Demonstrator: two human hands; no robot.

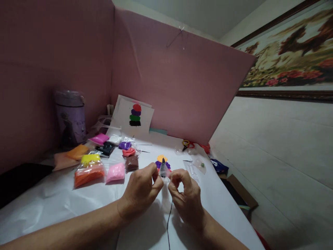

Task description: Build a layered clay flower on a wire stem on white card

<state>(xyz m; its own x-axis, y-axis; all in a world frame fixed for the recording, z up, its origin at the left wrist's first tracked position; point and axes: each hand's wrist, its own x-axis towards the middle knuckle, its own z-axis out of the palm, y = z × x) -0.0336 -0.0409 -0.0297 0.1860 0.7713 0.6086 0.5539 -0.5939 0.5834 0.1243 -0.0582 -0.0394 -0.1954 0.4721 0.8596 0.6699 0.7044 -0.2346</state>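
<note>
My left hand (140, 192) and my right hand (186, 198) each pinch a side of a small clear plastic bag (163, 172). The bag comes to a dark point at its far end, with something black inside. Just behind it lies a shape of coloured modelling clay (161, 158), orange at the top, then purple, then pinkish red, partly hidden by the bag and my fingers. From beneath my hands a thin black strand (168, 222) runs toward the near side of the white-covered table (140, 239); I cannot tell whether it is cord or clay.
Several bags of coloured clay (90, 173) lie to the left. A card with stacked colour blobs (121, 114) leans at the back near a purple canister (70, 118). Scissors (185, 145) and a clear plastic fork (194, 173) lie right. Pink panels (169, 80) stand behind.
</note>
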